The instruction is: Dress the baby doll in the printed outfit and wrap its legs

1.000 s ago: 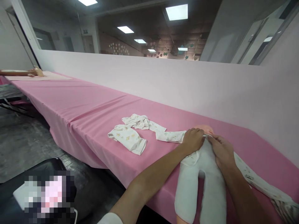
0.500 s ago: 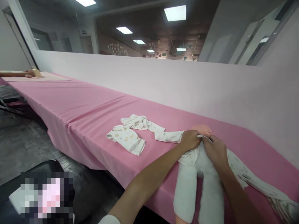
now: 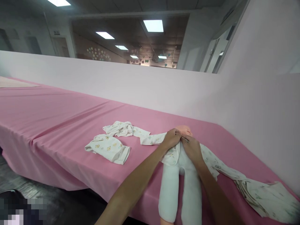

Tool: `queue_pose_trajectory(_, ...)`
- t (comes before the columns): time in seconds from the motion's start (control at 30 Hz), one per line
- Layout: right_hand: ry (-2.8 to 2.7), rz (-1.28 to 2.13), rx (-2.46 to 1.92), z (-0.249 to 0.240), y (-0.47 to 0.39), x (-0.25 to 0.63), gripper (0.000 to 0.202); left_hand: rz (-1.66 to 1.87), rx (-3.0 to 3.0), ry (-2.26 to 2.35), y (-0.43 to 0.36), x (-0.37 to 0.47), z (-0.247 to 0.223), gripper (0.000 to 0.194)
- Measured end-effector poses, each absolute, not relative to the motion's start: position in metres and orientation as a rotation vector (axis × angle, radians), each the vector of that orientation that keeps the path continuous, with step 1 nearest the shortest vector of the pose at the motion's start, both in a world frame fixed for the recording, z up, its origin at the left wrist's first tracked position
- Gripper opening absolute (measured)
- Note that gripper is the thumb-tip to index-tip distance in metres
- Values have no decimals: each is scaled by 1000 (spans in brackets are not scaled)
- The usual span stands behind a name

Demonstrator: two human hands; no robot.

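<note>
Where the two hands meet, at the neck of a doll (image 3: 180, 175), the fingers of each are pressed together on the edge of a printed garment (image 3: 172, 153) that lies open under and around the doll's body. The left hand (image 3: 172, 139) pinches the cloth on one side of the neck, the right hand (image 3: 192, 149) pinches it on the other, and the knuckles of both nearly touch.

The doll lies on its back on the table (image 3: 58, 118), near the front edge, its legs pointing toward the person and hanging past the edge. Its body and legs are plain white and soft-looking, thick and rounded; its head (image 3: 185, 129), peach-pink and bare, shows just beyond the hands. The garment is white with small yellow and green prints; one sleeve (image 3: 152, 139) stretches flat to the left of the left hand, and the other side trails away to the right.

Left of the doll, apart from it, a second printed garment (image 3: 110, 145) lies crumpled on the pink cloth. At the far right another bundle of printed cloth (image 3: 267, 195) lies by the table's edge.
</note>
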State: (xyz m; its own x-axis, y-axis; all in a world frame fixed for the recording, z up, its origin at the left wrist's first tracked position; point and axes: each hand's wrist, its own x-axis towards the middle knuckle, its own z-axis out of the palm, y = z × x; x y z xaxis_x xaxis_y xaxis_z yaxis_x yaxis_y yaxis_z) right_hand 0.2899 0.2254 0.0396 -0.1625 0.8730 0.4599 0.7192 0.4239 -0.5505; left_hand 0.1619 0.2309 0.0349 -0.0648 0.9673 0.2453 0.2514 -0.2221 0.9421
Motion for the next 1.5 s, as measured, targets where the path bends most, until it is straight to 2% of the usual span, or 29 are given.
queue_pose_trajectory(0.23, -1871, 315, -1300, 39, 223, 293, 31, 1310, 1567, 1387, 232, 162, 34, 35)
queue_pose_trajectory(0.47, -1794, 415, -1265, 33, 229, 296, 33, 1321, 1607, 1415, 236, 164, 33, 28)
queue_pose_trajectory(0.8, -1784, 213, -1294, 32, 232, 294, 30, 1401, 1453, 1152, 246, 163, 21, 17)
queue_pose_trajectory(1.03, -1832, 158, -1261, 37, 237, 294, 18, 1390, 1525, 1117, 247, 162, 18, 9)
queue_pose_trajectory(1.17, -1827, 65, -1300, 33, 236, 294, 15, 1276, 1529, 1233, 238, 157, 33, 16)
queue_pose_trajectory(1.27, -1831, 45, -1288, 30, 234, 296, 16, 1178, 1702, 1511, 197, 150, 64, 30)
queue_pose_trajectory(1.37, -1813, 60, -1265, 28, 232, 297, 17, 1393, 1693, 1255, 112, 148, 97, 15)
queue_pose_trajectory(1.43, -1800, 58, -1265, 27, 230, 296, 16, 1507, 1664, 1076, 45, 149, 108, 23)
queue_pose_trajectory(1.5, -1789, 51, -1274, 27, 229, 295, 16, 1805, 1633, 991, -12, 150, 108, 24)
